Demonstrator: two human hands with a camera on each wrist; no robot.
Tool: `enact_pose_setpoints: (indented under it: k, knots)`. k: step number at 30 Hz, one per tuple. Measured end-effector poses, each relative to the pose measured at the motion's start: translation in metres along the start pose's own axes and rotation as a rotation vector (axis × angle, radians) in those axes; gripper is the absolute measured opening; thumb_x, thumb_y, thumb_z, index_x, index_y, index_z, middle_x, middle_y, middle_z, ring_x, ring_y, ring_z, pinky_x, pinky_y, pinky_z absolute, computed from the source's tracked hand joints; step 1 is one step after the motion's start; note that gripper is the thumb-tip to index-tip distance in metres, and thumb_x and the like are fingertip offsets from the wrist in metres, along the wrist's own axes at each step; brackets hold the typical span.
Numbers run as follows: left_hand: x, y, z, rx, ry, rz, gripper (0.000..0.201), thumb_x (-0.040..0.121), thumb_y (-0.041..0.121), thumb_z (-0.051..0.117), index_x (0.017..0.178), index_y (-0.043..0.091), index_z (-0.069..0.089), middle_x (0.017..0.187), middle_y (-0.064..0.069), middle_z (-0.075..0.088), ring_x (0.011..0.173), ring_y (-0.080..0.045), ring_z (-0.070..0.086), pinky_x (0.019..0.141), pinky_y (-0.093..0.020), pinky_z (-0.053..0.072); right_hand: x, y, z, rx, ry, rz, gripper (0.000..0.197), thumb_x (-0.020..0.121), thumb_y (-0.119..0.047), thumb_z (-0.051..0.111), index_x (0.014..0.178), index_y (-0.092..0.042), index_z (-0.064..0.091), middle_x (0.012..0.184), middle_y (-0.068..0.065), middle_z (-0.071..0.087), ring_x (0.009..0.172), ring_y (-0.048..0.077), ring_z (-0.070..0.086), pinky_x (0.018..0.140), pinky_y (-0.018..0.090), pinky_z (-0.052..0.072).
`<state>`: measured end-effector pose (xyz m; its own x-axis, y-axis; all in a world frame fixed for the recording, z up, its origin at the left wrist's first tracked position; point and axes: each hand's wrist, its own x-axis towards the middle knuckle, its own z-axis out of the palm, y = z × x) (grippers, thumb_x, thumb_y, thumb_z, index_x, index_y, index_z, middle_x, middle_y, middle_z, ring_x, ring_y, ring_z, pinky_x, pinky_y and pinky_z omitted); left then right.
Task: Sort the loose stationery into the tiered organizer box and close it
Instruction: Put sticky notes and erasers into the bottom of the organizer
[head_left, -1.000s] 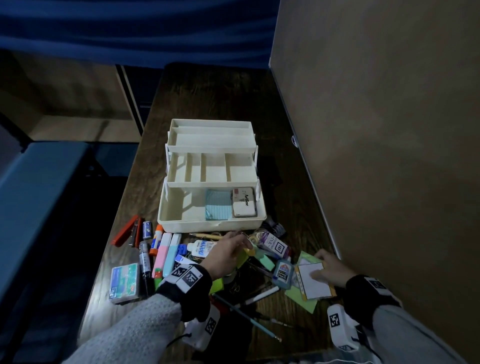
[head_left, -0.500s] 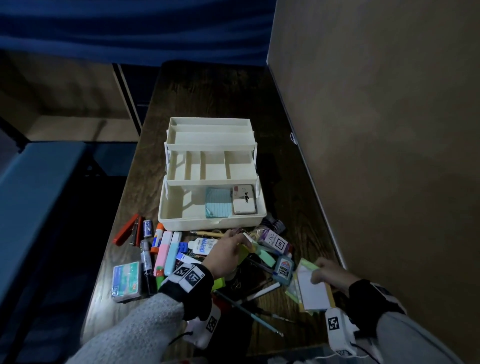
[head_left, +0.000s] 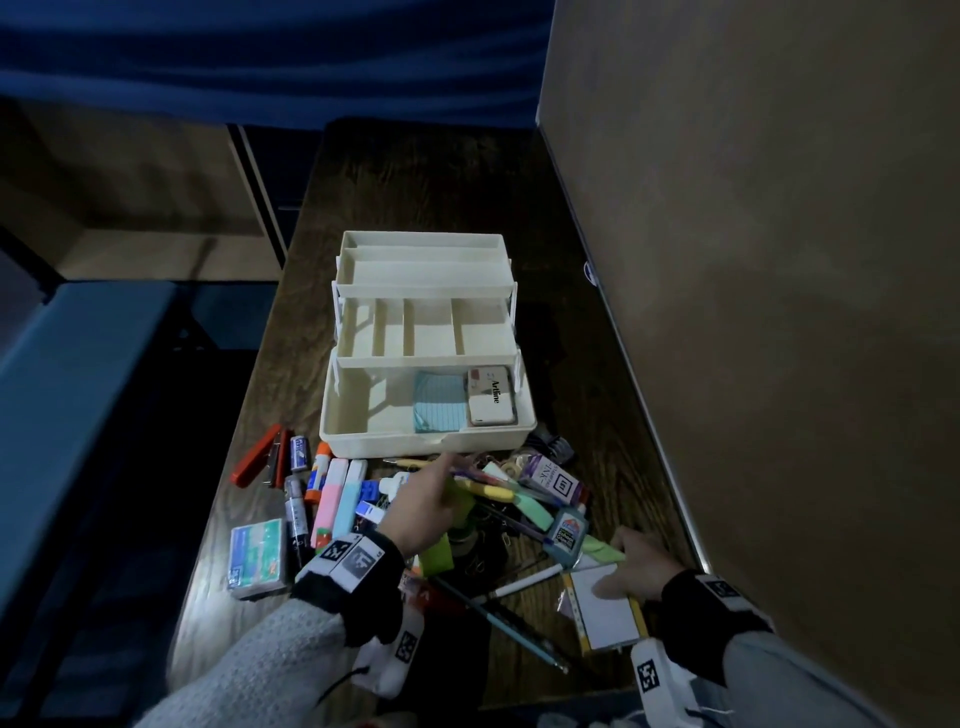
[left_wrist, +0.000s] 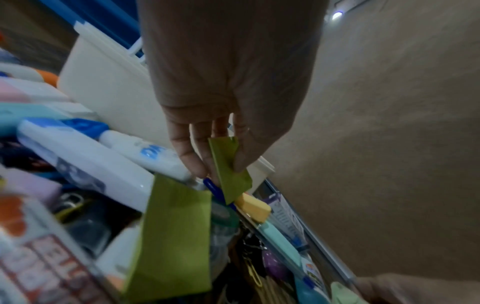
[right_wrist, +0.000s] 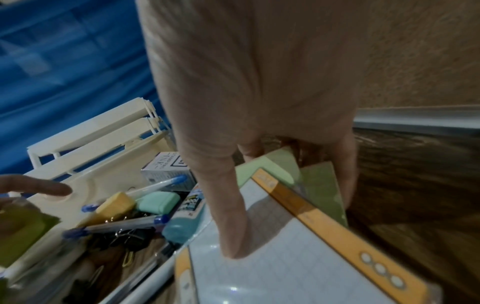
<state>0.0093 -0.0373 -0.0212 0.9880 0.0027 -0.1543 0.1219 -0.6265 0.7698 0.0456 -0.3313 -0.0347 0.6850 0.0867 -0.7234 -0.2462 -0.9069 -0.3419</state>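
The white tiered organizer box (head_left: 427, 437) stands open mid-table, its upper trays empty. Its bottom tier holds a blue notepad (head_left: 439, 400) and an Artline stamp pad (head_left: 491, 396). My left hand (head_left: 428, 501) hovers over the stationery pile just in front of the box. It pinches a small green sticky note (left_wrist: 228, 166) between thumb and fingers, with the index finger stretched toward the box. At the right, my right hand (head_left: 631, 569) grips a white grid notepad (head_left: 605, 610) with an orange border (right_wrist: 311, 207), thumb on top. Green pads (right_wrist: 322, 185) lie under the notepad.
Left of the pile lie a red stapler (head_left: 257, 460), pink and blue highlighters (head_left: 340, 496) and a staples box (head_left: 258, 558). A glue bottle (head_left: 566, 535), an ink box (head_left: 553, 480), pens (head_left: 519, 631) and binder clips (right_wrist: 124, 236) crowd the middle. A brown wall (head_left: 753, 312) bounds the table's right side.
My right hand has drawn the white notepad a little toward me. My left hand stays over the pile, and its index finger now points at the box.
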Motion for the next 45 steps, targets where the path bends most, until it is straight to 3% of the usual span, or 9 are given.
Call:
enact_pose_setpoints:
  k: [6, 11, 19, 22, 27, 34, 38, 41, 45]
  knots:
    - [-0.005, -0.016, -0.011, 0.132, 0.049, -0.097, 0.020, 0.083, 0.016, 0.062, 0.103, 0.020, 0.061, 0.098, -0.005, 0.067, 0.090, -0.024, 0.061, 0.073, -0.030, 0.047, -0.006, -0.011, -0.028, 0.045, -0.054, -0.094, 0.033, 0.074, -0.014, 0.078, 0.085, -0.016, 0.047, 0.094, 0.008, 0.057, 0.085, 0.017, 0.054, 0.070, 0.027, 0.041]
    - [0.000, 0.000, -0.015, 0.353, 0.196, 0.017, 0.026, 0.092, 0.033, 0.054, 0.114, 0.019, 0.054, 0.109, 0.000, 0.053, 0.101, -0.019, 0.052, 0.085, -0.033, 0.044, -0.022, -0.052, -0.082, 0.004, -0.011, -0.265, 0.029, 0.077, -0.014, 0.077, 0.083, -0.017, 0.048, 0.082, 0.002, 0.054, 0.075, 0.016, 0.051, 0.067, 0.029, 0.037]
    - [0.016, 0.061, -0.033, -0.403, -0.115, -0.152, 0.043, 0.097, 0.050, 0.037, 0.118, 0.017, 0.055, 0.113, -0.007, 0.065, 0.093, -0.020, 0.065, 0.078, -0.029, 0.053, -0.028, -0.147, -0.075, 0.375, -0.080, -0.646, 0.023, 0.086, -0.009, 0.068, 0.106, -0.007, 0.058, 0.095, 0.006, 0.065, 0.086, 0.015, 0.064, 0.073, 0.022, 0.049]
    - [0.015, 0.061, -0.039, -0.713, -0.155, -0.241, 0.041, 0.099, 0.044, 0.040, 0.122, 0.013, 0.052, 0.103, -0.009, 0.065, 0.080, -0.023, 0.068, 0.060, -0.032, 0.056, -0.017, -0.163, -0.054, 0.501, -0.021, -0.651, 0.024, 0.090, -0.010, 0.062, 0.113, -0.010, 0.057, 0.104, 0.008, 0.065, 0.088, 0.020, 0.063, 0.077, 0.034, 0.050]
    - [0.016, 0.043, -0.046, -0.847, 0.047, -0.263, 0.046, 0.100, 0.039, 0.042, 0.116, -0.003, 0.047, 0.086, -0.012, 0.058, 0.060, -0.021, 0.057, 0.049, -0.028, 0.049, -0.003, -0.176, -0.030, 0.573, 0.121, -0.603, 0.034, 0.088, -0.022, 0.067, 0.115, -0.023, 0.047, 0.107, 0.000, 0.064, 0.095, 0.019, 0.065, 0.081, 0.034, 0.055]
    - [0.015, 0.030, -0.051, -0.876, 0.195, -0.266, 0.028, 0.101, 0.033, 0.040, 0.101, 0.007, 0.049, 0.082, -0.006, 0.059, 0.062, -0.014, 0.062, 0.048, -0.026, 0.051, 0.001, -0.172, -0.025, 0.753, 0.111, -0.555, 0.031, 0.089, -0.006, 0.062, 0.118, -0.007, 0.051, 0.095, 0.009, 0.069, 0.066, 0.014, 0.070, 0.056, 0.030, 0.057]
    - [0.013, 0.024, -0.051, -0.799, 0.292, -0.264, 0.041, 0.102, 0.035, 0.036, 0.114, -0.003, 0.044, 0.095, -0.013, 0.053, 0.081, -0.021, 0.055, 0.063, -0.033, 0.049, 0.012, -0.162, -0.038, 0.863, 0.321, -0.444, 0.026, 0.093, 0.000, 0.050, 0.118, -0.003, 0.047, 0.116, 0.024, 0.059, 0.102, 0.036, 0.061, 0.087, 0.053, 0.053]
    - [0.014, 0.027, -0.051, -0.724, 0.315, -0.239, 0.041, 0.101, 0.039, 0.036, 0.102, 0.000, 0.047, 0.090, -0.007, 0.048, 0.081, -0.014, 0.049, 0.072, -0.029, 0.042, 0.007, -0.167, -0.033, 0.908, 0.215, -0.421, 0.037, 0.093, 0.007, 0.041, 0.126, -0.010, 0.041, 0.122, 0.023, 0.056, 0.107, 0.035, 0.058, 0.095, 0.057, 0.047]
    - [0.023, 0.035, -0.043, -0.528, 0.336, -0.220, 0.031, 0.100, 0.040, 0.035, 0.080, 0.016, 0.036, 0.078, 0.004, 0.037, 0.071, -0.008, 0.041, 0.064, -0.025, 0.037, -0.005, -0.189, -0.010, 1.150, -0.117, -0.389, 0.032, 0.100, -0.018, 0.042, 0.131, -0.014, 0.046, 0.126, 0.020, 0.059, 0.100, 0.029, 0.062, 0.073, 0.039, 0.055]
